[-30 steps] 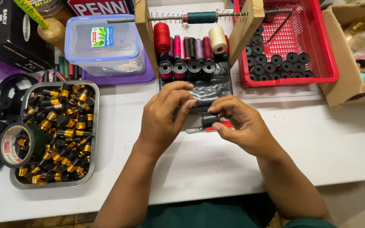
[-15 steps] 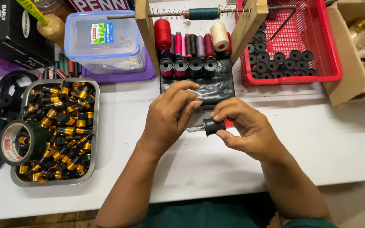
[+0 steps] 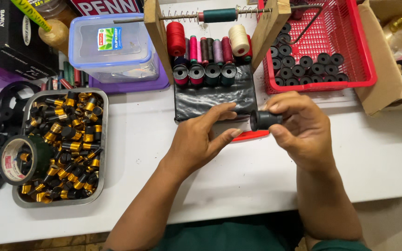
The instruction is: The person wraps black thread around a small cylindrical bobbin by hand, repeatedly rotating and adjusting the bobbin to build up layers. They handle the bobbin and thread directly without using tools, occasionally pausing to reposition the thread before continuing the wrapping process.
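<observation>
Right hand (image 3: 301,128): fingers clamped on a small black spool (image 3: 262,120), thumb below, forefingers above; spool held just over the tabletop (image 3: 266,172), its hollow open end turned toward the left hand. Spool is short, matte black, flanged; whether thread is wound on it cannot be told.

Left hand (image 3: 201,139): fingers apart and empty, fingertips resting on the lower edge of a black plastic sheet (image 3: 210,95), just beside the spool without touching it. A flat red piece (image 3: 250,135) lies under both hands.

Behind: wooden thread rack (image 3: 154,32) with a teal spool on its spring rod, coloured thread cones below, four black bobbins in front.

Right rear: red plastic basket (image 3: 366,60) of black spools; open cardboard box (image 3: 380,93) beyond.

Left rear: clear lidded container (image 3: 112,46), blue rim, small green-and-red label, on a purple tray; black carton with white print at the corner.

Left: metal tray (image 3: 101,139) of black-and-gold parts; tape roll (image 3: 22,158) on its edge.
</observation>
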